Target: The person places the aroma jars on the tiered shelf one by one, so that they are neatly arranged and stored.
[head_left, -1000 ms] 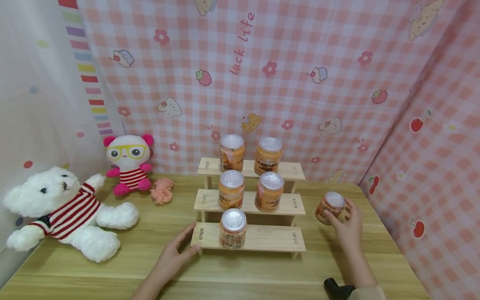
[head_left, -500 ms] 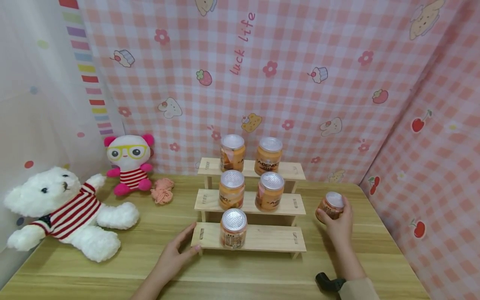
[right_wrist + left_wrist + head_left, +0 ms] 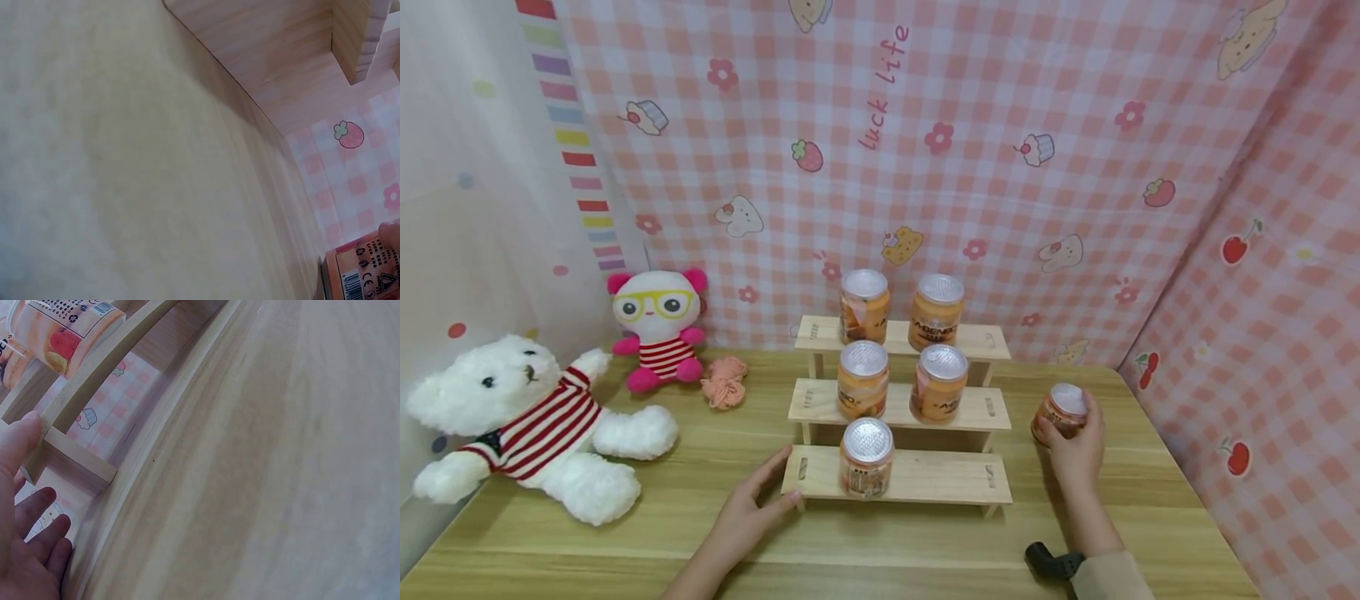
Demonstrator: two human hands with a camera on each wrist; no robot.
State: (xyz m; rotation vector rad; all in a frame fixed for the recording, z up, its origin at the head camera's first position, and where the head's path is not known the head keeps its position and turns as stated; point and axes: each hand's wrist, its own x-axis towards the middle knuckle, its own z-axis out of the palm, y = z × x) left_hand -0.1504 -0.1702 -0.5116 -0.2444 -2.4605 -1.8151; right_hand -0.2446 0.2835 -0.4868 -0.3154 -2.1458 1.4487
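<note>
My right hand [image 3: 1077,446] grips an orange-labelled jar [image 3: 1051,414] with a silver lid, to the right of the stepped wooden rack. The thumb lies on the jar's near side, the fingers round its right. In the right wrist view, the same jar [image 3: 356,278] shows its barcode side low at the right corner. My left hand [image 3: 747,510] holds the left end of the rack's lowest shelf [image 3: 936,477], thumb at the front corner and index finger at the back corner. A similar jar [image 3: 867,458] stands on this shelf, left of the middle.
Two jars stand on the middle shelf [image 3: 805,396] and two on the top shelf [image 3: 976,335]. A white teddy bear [image 3: 561,425], a pink-eared plush toy [image 3: 658,329] and a pink yarn bundle [image 3: 725,383] sit at the left. Checked cloth [image 3: 1000,208] hangs behind the wooden table [image 3: 865,554].
My right wrist and forearm have swung left, the fingers closing further round the jar, which has shifted very little. The left hand and rack have stayed put.
</note>
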